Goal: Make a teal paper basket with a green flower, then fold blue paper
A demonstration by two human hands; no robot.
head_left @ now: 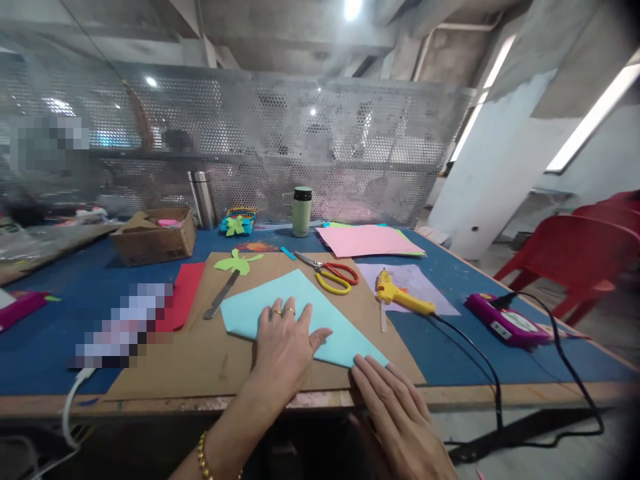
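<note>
A light blue sheet of paper [293, 290], folded to a slanting shape, lies on a brown cardboard sheet [200, 363]. My left hand [287, 340] rests flat on its middle with the fingers spread, two rings showing. At the paper's lower right corner, my right hand [393, 400] touches the edge with fingertips, its fingers stretched out side by side. Beyond the paper lie scissors [327, 272] with red and yellow handles. A craft knife or metal blade [221, 295] and a green paper cutout [239, 262] are to the left.
A yellow glue gun [403, 293] sits on purple paper [435, 287], its cord running to a purple power strip [507, 320]. Pink paper [365, 240], a green tumbler [301, 213], a steel flask [203, 200] and a cardboard box [155, 240] stand farther back. Red paper [185, 300] lies left.
</note>
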